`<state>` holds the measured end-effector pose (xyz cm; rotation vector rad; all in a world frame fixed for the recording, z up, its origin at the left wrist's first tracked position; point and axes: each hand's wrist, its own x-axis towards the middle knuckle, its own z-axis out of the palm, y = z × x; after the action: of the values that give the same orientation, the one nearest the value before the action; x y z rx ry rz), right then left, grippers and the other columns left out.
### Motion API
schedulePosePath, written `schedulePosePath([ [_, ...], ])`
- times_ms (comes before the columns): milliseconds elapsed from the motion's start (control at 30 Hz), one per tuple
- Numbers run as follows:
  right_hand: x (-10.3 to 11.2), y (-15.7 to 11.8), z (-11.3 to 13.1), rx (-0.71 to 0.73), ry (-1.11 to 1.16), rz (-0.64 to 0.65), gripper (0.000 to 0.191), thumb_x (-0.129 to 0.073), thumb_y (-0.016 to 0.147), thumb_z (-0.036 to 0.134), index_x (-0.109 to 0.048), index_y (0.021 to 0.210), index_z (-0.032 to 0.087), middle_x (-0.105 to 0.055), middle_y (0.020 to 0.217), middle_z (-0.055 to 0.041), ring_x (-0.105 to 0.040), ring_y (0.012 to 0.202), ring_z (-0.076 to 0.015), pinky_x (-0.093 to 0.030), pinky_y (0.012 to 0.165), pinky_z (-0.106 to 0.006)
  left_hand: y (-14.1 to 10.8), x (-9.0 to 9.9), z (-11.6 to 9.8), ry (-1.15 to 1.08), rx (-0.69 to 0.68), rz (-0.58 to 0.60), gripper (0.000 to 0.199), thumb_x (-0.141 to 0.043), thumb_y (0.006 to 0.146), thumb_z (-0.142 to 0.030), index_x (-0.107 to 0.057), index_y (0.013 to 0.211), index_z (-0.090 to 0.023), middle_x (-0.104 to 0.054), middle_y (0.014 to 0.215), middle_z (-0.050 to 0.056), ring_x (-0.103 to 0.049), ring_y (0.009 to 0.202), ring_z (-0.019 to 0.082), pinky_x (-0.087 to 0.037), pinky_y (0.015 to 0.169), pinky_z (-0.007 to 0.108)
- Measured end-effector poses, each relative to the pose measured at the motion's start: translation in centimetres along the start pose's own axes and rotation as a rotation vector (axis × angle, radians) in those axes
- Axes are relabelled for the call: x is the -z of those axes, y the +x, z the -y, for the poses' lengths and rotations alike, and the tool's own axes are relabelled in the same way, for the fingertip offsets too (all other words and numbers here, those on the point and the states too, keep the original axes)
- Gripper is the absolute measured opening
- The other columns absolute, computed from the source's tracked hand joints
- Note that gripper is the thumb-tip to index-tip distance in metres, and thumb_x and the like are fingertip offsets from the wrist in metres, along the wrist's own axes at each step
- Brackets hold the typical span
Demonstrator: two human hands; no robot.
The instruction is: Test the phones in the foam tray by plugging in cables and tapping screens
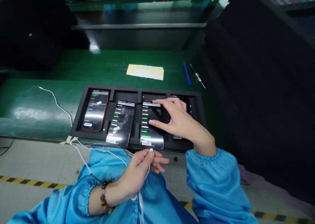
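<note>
A smartphone with a lit list of white and green lines lies in the third section of a black foam tray. Over it is my right hand, fingers spread, with the thumb against the screen and the index finger at the top edge. My left hand pinches the white plug of a charging cable right at this phone's bottom edge; whether it is inserted I cannot tell. Left of it, a second smartphone rests tilted, its screen lit. A third, orange-edged smartphone sits in the leftmost section. Another smartphone is mostly hidden under my right hand.
Beyond the tray, a yellow paper slip, a blue pen and a slim screwdriver-like tool lie on the green table. A loose white cable is at left, with tape at the table edge. Black stacks stand right.
</note>
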<state>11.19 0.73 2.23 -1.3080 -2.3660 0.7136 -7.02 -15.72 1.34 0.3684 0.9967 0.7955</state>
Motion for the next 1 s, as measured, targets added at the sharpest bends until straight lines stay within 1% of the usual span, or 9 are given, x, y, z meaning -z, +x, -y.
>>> schedulePosePath([
  [167,0.5,0.5,-0.1,-0.011,0.012,0.04,0.059,-0.083,0.096,0.066,-0.062,0.136,0.029,-0.071,0.142,-0.0121,-0.056,0.139,-0.0419,-0.044,0.118,-0.061,-0.2,-0.8,0.1,-0.094,-0.011,-0.086,0.07,-0.094,0.082,-0.076,-0.077,0.104,-0.013,-0.084,0.107,0.017,-0.067,0.081,0.02,-0.05,0.081,0.032],
  [300,0.5,0.5,-0.1,-0.019,0.009,0.044,0.06,-0.09,0.09,0.063,-0.061,0.129,0.028,-0.071,0.14,-0.011,-0.055,0.139,-0.0418,-0.044,0.115,-0.059,0.0,-1.6,0.5,-0.12,-0.066,-0.16,0.074,-0.095,0.076,-0.081,-0.077,0.1,-0.013,-0.084,0.098,0.015,-0.064,0.077,0.02,-0.049,0.08,0.033],
  [400,0.3,0.4,-0.1,-0.025,-0.01,0.024,0.06,-0.092,0.087,0.066,-0.06,0.122,0.028,-0.071,0.137,-0.0118,-0.055,0.138,-0.0424,-0.046,0.112,-0.058,0.2,-1.7,0.6,-0.076,-0.118,-0.191,0.076,-0.089,0.079,-0.086,-0.076,0.098,-0.013,-0.083,0.095,0.016,-0.063,0.075,0.021,-0.05,0.078,0.034],
  [567,-0.4,0.3,-0.4,-0.002,-0.056,0.0,0.064,-0.088,0.084,0.076,-0.059,0.114,0.028,-0.073,0.129,-0.0123,-0.058,0.131,-0.0433,-0.047,0.107,-0.058,0.7,-0.8,0.5,0.035,-0.098,-0.101,0.076,-0.079,0.086,-0.088,-0.074,0.098,-0.013,-0.082,0.091,0.018,-0.065,0.072,0.022,-0.051,0.075,0.035],
  [700,-1.4,0.1,-1.0,0.049,-0.088,-0.092,0.065,-0.07,0.094,0.086,-0.064,0.121,0.027,-0.074,0.128,-0.0144,-0.06,0.129,-0.0448,-0.043,0.108,-0.061,0.7,0.0,-1.7,0.143,-0.084,0.067,0.078,-0.074,0.089,-0.089,-0.077,0.105,-0.013,-0.08,0.089,0.017,-0.071,0.078,0.027,-0.055,0.078,0.038],
  [800,-1.8,-0.1,-1.8,0.082,-0.084,-0.156,0.071,-0.056,0.101,0.089,-0.067,0.135,0.028,-0.074,0.131,-0.0161,-0.062,0.129,-0.0455,-0.041,0.112,-0.064,-1.2,1.8,-5.5,0.403,-0.159,0.141,0.061,-0.077,0.096,-0.076,-0.081,0.111,-0.017,-0.081,0.093,0.013,-0.076,0.09,0.03,-0.059,0.085,0.039],
  [900,-1.4,-0.9,-2.2,0.089,-0.05,-0.197,0.068,-0.051,0.105,0.084,-0.067,0.145,0.032,-0.075,0.135,-0.0162,-0.066,0.127,-0.0476,-0.04,0.114,-0.068,-4.8,5.7,-9.6,0.724,-0.267,0.172,0.042,-0.074,0.105,-0.062,-0.083,0.11,-0.021,-0.082,0.097,0.009,-0.078,0.097,0.029,-0.059,0.093,0.037],
  [967,-0.9,-2.0,-2.1,0.063,-0.031,-0.246,0.058,-0.051,0.109,0.077,-0.066,0.148,0.037,-0.075,0.137,-0.0153,-0.068,0.128,-0.0504,-0.04,0.113,-0.073,-7.5,9.4,-11.5,0.823,-0.333,0.078,0.041,-0.068,0.11,-0.058,-0.083,0.108,-0.02,-0.082,0.098,0.01,-0.079,0.096,0.027,-0.06,0.092,0.036],
  [1000,-0.6,-2.6,-2.0,0.041,-0.025,-0.272,0.052,-0.052,0.11,0.072,-0.066,0.149,0.04,-0.076,0.137,-0.0146,-0.068,0.128,-0.0517,-0.04,0.112,-0.075,-8.7,11.4,-12.2,0.819,-0.381,-0.063,0.044,-0.065,0.11,-0.06,-0.082,0.107,-0.019,-0.082,0.095,0.011,-0.078,0.092,0.026,-0.061,0.087,0.036],
])
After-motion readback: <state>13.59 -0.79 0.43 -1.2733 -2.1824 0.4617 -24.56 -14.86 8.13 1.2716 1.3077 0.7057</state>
